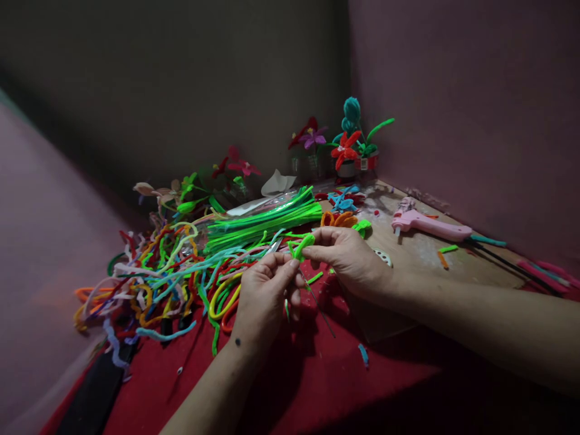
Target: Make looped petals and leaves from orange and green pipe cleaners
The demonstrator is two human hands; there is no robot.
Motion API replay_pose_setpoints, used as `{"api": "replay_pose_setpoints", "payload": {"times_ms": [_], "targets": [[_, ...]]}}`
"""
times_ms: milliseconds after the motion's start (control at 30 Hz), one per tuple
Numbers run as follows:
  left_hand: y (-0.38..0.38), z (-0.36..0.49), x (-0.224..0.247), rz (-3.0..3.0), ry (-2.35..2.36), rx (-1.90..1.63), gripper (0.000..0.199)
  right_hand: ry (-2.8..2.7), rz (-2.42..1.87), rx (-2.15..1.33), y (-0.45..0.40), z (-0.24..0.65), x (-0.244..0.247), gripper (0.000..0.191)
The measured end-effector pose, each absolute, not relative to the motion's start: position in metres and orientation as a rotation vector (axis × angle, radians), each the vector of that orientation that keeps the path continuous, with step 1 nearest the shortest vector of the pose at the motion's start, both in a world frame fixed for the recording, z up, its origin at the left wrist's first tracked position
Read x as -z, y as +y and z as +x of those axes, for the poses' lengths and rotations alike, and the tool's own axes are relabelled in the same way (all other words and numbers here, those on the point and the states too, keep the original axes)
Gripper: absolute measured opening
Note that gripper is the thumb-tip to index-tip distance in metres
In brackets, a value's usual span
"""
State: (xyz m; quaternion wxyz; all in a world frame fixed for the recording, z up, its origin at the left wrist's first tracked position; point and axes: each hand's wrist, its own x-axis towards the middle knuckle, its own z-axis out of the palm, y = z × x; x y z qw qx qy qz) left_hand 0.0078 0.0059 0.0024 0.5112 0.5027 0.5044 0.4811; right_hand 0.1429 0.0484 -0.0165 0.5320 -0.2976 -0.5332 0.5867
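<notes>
A bright green fuzzy piece [302,246], bent into a small loop, is pinched between both hands near the middle of the view. My left hand [267,290] holds its lower end between thumb and index finger, with the other fingers curled. My right hand [351,260] grips the upper right side of the piece with thumb and fingertips. A thin dark wire [322,314] slants down to the right from beneath the left fingertips. Just behind the hands lies a bundle of green pipe cleaners [267,220].
Tangled multicoloured pipe cleaners [176,278] spread across the left. A pink glue gun [430,225] lies on a board [484,269] at the right. Fuzzy flowers, including a red one [347,150], stand at the back corner. A black object [93,389] is at lower left.
</notes>
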Motion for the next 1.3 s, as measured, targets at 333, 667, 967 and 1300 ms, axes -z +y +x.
{"api": "replay_pose_setpoints", "payload": {"times_ms": [333,667,967,1300], "targets": [[0.005,0.008,-0.005,1.093,1.183,-1.167,0.018,-1.308,-0.673,-1.356,0.045,0.141,0.012,0.023],[0.002,0.01,-0.005,1.154,1.232,-1.145,0.016,-1.335,-0.724,-1.463,0.047,0.145,0.009,0.012],[0.004,0.006,-0.006,1.117,1.152,-1.124,0.016,-1.456,-0.672,-1.355,0.046,0.149,0.001,0.008],[0.003,0.006,-0.003,1.142,1.164,-1.096,0.017,-1.742,-0.727,-1.272,0.052,0.155,-0.002,0.007]]}}
